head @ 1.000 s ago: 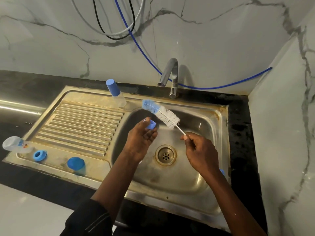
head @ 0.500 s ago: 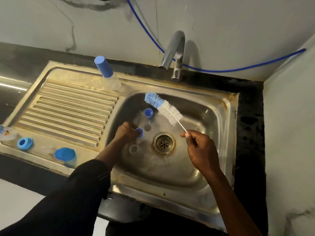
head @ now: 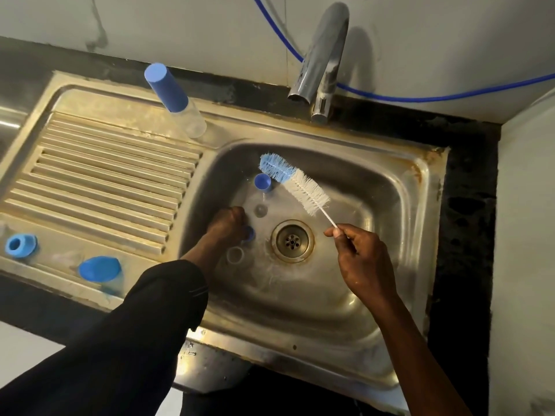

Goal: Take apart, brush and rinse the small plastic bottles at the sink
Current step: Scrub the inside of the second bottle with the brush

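Note:
My right hand [head: 359,259] pinches the thin white handle of a bottle brush [head: 295,183], whose blue and white bristles hang over the sink basin [head: 375,211]. My left hand [head: 225,228] is down on the basin floor, fingers curled round a small blue cap [head: 249,233]. A clear small bottle with a blue cap [head: 262,192] stands in the basin beside it. A clear ring-shaped piece [head: 235,255] lies just in front of my left hand. A taller capped bottle [head: 175,100] stands on the sink's back ledge.
The drain [head: 292,241] sits mid-basin between my hands. A blue ring [head: 20,245] and a blue cap [head: 100,269] rest at the front of the ribbed drainboard [head: 99,181]. The tap [head: 322,61] arches over the basin's back edge. A blue hose [head: 435,99] runs along the wall.
My left hand dropped from near the brush to the basin floor with a small blue piece. The camera tilted down and closer. The brush stayed about where it was.

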